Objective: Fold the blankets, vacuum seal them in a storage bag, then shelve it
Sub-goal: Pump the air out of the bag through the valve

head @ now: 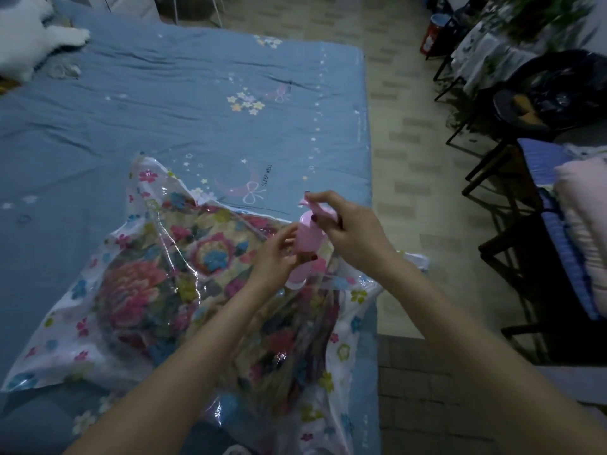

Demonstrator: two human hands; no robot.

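Observation:
A clear storage bag [82,339] printed with small flowers lies on the blue bed [164,103]. Inside it is a folded floral blanket [141,284]. A pink hand pump [307,239] stands upright on the bag near the bed's right edge. My left hand [274,257] grips the pump's body low down. My right hand [348,228] grips the pump's handle at the top.
A white cat [29,34] lies at the bed's far left corner. To the right, across tiled floor [404,159], stand dark chairs [512,224] holding folded pink and blue bedding [581,231], a black bin [555,90] and a covered table with plants.

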